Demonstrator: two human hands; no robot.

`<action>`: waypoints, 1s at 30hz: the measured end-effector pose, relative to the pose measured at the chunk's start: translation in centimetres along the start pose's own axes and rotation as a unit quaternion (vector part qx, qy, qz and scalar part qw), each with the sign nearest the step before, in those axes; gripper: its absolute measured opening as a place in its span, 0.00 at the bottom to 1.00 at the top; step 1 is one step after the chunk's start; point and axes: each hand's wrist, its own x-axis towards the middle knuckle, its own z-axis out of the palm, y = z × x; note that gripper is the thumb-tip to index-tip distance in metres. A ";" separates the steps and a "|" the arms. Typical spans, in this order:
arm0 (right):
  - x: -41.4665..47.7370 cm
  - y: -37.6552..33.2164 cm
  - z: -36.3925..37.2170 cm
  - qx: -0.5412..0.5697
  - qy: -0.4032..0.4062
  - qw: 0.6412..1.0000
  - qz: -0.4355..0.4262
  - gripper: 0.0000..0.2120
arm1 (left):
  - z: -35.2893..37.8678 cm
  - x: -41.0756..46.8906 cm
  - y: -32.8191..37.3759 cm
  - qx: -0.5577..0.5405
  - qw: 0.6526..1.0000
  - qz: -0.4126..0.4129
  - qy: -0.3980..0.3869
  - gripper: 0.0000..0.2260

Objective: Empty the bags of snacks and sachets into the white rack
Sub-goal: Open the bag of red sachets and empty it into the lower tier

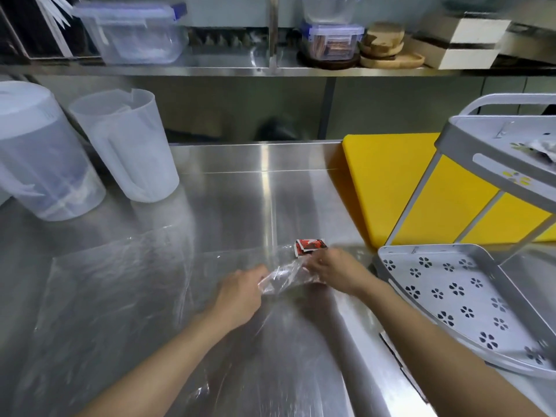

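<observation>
**Two bare forearms, nothing worn**

The left hand [237, 293] and the right hand [334, 272] are both bare: no gloves, and no rings show. Both wrists carry no watch, band or bracelet. The left forearm [168, 353] runs from the lower left of the frame, the right forearm [436, 341] from the lower right; no sleeve covers either as far as the frame edge.

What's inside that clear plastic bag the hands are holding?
Red and black sachets show at the far end of the clear bag, beside the right hand. The left hand grips the other end. The crumpled plastic and the hands hide whether more is inside.
</observation>
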 end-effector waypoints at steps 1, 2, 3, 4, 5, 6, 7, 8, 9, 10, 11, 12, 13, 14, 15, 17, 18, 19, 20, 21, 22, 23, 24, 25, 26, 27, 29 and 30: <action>0.0 -0.6 -1.1 0.020 0.010 1.000 0.000 0.17 | -1.6 0.4 0.3 -0.013 1.000 0.003 0.008 0.08; 0.1 -1.2 -2.2 0.034 0.020 0.999 -0.003 0.18 | -3.1 1.0 0.6 -0.031 0.999 0.011 0.012 0.07; 0.2 -1.8 -3.3 0.040 0.029 0.999 -0.008 0.19 | -4.5 1.5 0.9 -0.044 0.998 0.025 0.022 0.07; 0.3 -2.3 -4.5 0.042 0.037 0.998 -0.015 0.20 | -5.9 2.0 1.2 -0.042 0.998 0.042 0.035 0.08; 0.3 -2.8 -5.6 0.040 0.041 0.998 -0.021 0.21 | -7.3 2.5 1.5 -0.026 0.997 0.056 0.051 0.08; 0.2 -3.2 -6.7 0.039 0.043 0.998 -0.023 0.20 | -8.8 2.9 1.9 -0.006 0.995 0.071 0.070 0.08; 0.2 -3.5 -7.8 0.037 0.044 0.998 -0.025 0.18 | -10.1 3.3 2.2 0.011 0.993 0.085 0.086 0.07; 0.0 -3.8 -8.9 0.034 0.048 0.998 -0.027 0.14 | -11.4 3.5 2.7 0.019 0.991 0.096 0.095 0.07; -0.1 -4.0 -9.8 0.031 0.056 0.997 -0.032 0.10 | -12.8 3.7 3.2 0.021 0.990 0.103 0.099 0.07; -0.2 -4.1 -10.4 0.028 0.065 0.997 -0.037 0.07 | -13.9 3.9 3.7 0.020 0.990 0.107 0.094 0.07; -0.4 -4.2 -10.9 0.024 0.074 0.996 -0.041 0.03 | -15.0 4.0 4.2 0.020 0.990 0.113 0.088 0.06; -0.6 -4.2 -11.1 0.022 0.078 0.996 -0.042 0.04 | -15.9 4.2 4.7 0.017 0.989 0.121 0.079 0.04; -0.9 -4.1 -11.0 0.024 0.069 0.996 -0.041 0.08 | -16.6 4.3 5.2 0.009 0.989 0.130 0.072 0.02; -1.1 -3.9 -10.7 0.029 0.046 0.998 -0.037 0.13 | -17.2 4.4 5.7 -0.001 0.988 0.138 0.068 0.02; -1.3 -3.7 -10.3 0.038 0.013 0.999 -0.033 0.18 | -17.6 4.6 6.1 -0.006 0.988 0.142 0.065 0.03; -1.6 -3.1 -9.3 0.027 -0.019 0.999 -0.028 0.21 | -18.2 4.8 6.8 0.013 0.987 0.145 0.067 0.06; -1.6 -2.7 -8.8 0.018 -0.003 1.000 -0.024 0.20 | -18.2 5.0 6.9 0.031 0.986 0.146 0.071 0.07; -1.6 -2.4 -8.6 0.024 0.021 0.999 -0.020 0.18 | -18.4 5.0 7.0 0.048 0.985 0.145 0.078 0.08; -1.6 -2.2 -8.4 0.047 0.047 0.998 -0.017 0.16 | -18.4 5.1 7.0 0.064 0.984 0.140 0.085 0.08; -1.6 -2.1 -8.4 0.071 0.074 0.995 -0.013 0.13 | -18.6 5.1 6.7 0.080 0.984 0.130 0.090 0.07; -1.7 -2.0 -8.4 0.081 0.104 0.991 -0.010 0.11 | -18.8 5.1 6.3 0.102 0.984 0.116 0.091 0.06; -1.7 -1.9 -8.5 0.070 0.142 0.987 -0.014 0.10 | -19.0 5.1 5.9 0.129 0.982 0.103 0.089 0.05; -1.7 -1.8 -8.6 0.046 0.181 0.982 -0.023 0.09 | -19.3 5.2 5.4 0.154 0.980 0.093 0.086 0.06; -1.7 -1.7 -8.8 0.029 0.214 0.976 -0.033 0.08 | -19.6 5.1 5.0 0.170 0.978 0.085 0.084 0.06; -1.8 -1.9 -9.1 0.033 0.238 0.970 -0.043 0.08 | -19.9 5.1 4.6 0.178 0.977 0.080 0.083 0.05; -1.9 -2.1 -9.4 0.051 0.255 0.964 -0.057 0.07 | -20.2 5.0 4.3 0.179 0.977 0.078 0.085 0.04; -2.3 -2.7 -9.9 0.096 0.276 0.952 -0.086 0.06 | -20.6 4.7 3.9 0.179 0.977 0.068 0.096 0.07; -2.5 -3.0 -10.1 0.112 0.283 0.947 -0.100 0.06 | -20.7 4.5 3.8 0.186 0.975 0.065 0.102 0.08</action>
